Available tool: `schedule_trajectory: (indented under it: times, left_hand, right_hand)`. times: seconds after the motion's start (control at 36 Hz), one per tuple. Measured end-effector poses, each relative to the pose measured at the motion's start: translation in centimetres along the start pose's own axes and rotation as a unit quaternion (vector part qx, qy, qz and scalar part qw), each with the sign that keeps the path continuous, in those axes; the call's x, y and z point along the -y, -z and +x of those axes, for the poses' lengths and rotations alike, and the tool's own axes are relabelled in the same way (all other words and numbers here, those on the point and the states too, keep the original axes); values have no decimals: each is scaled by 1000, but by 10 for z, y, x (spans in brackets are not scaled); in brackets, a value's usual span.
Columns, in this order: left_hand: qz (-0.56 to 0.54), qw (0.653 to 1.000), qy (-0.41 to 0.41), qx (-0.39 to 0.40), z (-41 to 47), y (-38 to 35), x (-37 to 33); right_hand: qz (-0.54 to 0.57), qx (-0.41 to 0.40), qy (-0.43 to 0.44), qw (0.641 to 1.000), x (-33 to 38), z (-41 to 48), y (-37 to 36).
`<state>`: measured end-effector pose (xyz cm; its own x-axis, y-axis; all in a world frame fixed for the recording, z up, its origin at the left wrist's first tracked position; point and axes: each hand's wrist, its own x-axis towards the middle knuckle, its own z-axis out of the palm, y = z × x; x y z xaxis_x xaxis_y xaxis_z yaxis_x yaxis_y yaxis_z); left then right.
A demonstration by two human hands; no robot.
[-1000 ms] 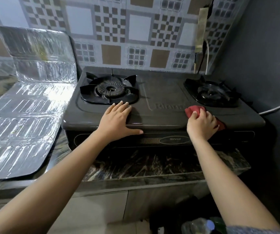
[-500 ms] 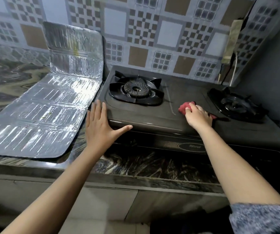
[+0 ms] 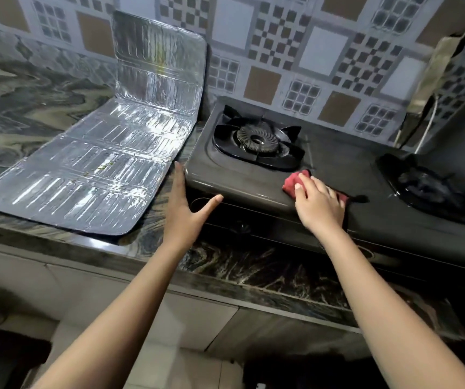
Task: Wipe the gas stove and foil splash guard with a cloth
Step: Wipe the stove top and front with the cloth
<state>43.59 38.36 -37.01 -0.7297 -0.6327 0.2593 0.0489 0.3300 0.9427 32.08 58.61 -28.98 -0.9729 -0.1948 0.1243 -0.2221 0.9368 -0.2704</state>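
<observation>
On the dark marbled countertop (image 3: 267,265) sits a two-burner gas stove (image 3: 253,186), where the right hand (image 3: 319,204) presses a bunched red cloth (image 3: 294,182) flat against the stove top, fingers closed over it, between the left burner (image 3: 256,141) and the right burner (image 3: 427,186). Against the stove's front-left corner the left hand (image 3: 183,211) rests released, holding nothing, fingers straight along the side and thumb spread across the front panel. Just beside the stove, the foil splash guard (image 3: 91,169) lies mostly flat on the counter, its far panel leaning up against the patterned tile wall (image 3: 281,37).
</observation>
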Motion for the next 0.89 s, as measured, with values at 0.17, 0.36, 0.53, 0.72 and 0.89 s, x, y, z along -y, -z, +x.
schedule_trajectory:
  times: [0.17,0.36,0.53,0.72,0.89]
  left_hand:
    - [-59,998,-3,13,-3,1,9]
    - [-51,999,0,12,-6,1,20]
    - [-59,998,-7,14,-9,1,29]
    - [-85,995,39,21,-15,2,45]
    - [-103,992,67,31,-16,4,47]
  right_hand:
    - [6,8,61,998,25,-11,-9]
    - [20,46,150,987,70,-16,-18]
    - [16,73,212,974,110,-6,-28]
    - [23,124,260,957,138,20,-34]
    - [16,170,284,943,158,40,-39]
